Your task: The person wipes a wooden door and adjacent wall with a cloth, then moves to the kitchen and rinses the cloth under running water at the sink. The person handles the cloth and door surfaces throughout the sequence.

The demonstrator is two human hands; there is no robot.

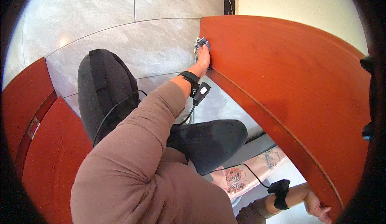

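Observation:
My left hand [204,56] holds a bunched blue-and-white striped cloth [201,41] against the left end of a reddish-brown wooden table [280,82]. The fingers lie along the table's side edge, and part of the cloth is hidden under them. At the lower right, my right hand [317,206] is at the table's front edge [262,106], its fingers curled. Whether it grips the edge cannot be made out. Each wrist wears a black strap with a small cabled device, the left one [200,93] and the right one [279,191].
My bent knees [105,82] are between the table and dark red wooden furniture [54,157] at the left. Black cables [114,106] run from the wrists. A pink butterfly-printed sheet [241,178] lies below the table edge. Grey floor tiles [135,43] meet a cream wall [289,1].

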